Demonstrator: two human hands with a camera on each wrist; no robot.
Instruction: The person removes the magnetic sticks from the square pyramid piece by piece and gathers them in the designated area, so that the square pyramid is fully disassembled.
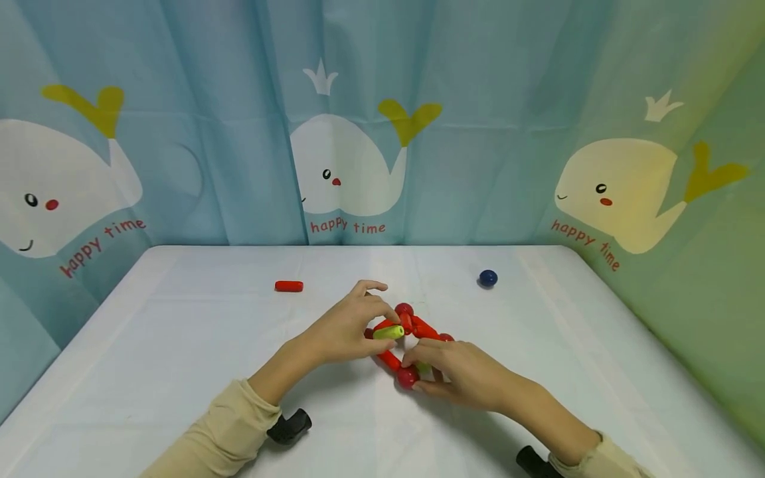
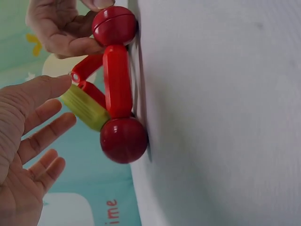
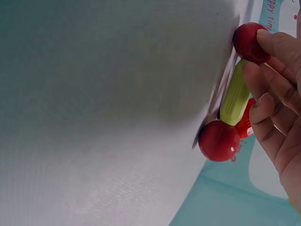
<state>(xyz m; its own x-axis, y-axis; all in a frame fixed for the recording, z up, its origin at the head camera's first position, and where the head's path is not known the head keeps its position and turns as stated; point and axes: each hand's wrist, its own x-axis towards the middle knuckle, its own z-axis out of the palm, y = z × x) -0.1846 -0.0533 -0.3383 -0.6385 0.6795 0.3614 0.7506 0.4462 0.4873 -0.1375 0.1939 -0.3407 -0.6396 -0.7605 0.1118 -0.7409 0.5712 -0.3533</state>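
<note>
A frame of red balls and rods lies on the table between the hands, with a red rod point(image 2: 117, 82) joining the near ball to the left ball point(image 2: 123, 140). My left hand point(image 1: 349, 326) pinches a yellow-green rod point(image 1: 388, 332) between thumb and index finger; it slants up from the left ball. Thumb and fingers of my right hand point(image 1: 463, 375) hold the near red ball point(image 1: 408, 378). Beside that hand, a second yellow-green rod point(image 3: 235, 96) runs from the near ball to the right ball point(image 3: 219, 141). The back ball point(image 1: 404, 309) has red rods at it.
A loose red rod point(image 1: 289, 286) lies at the back left of the white table point(image 1: 179, 345), and a dark blue ball point(image 1: 488, 278) at the back right. Behind the table hangs a whale-print curtain point(image 1: 490, 133). Black devices point(image 1: 289, 428) sit by both wrists.
</note>
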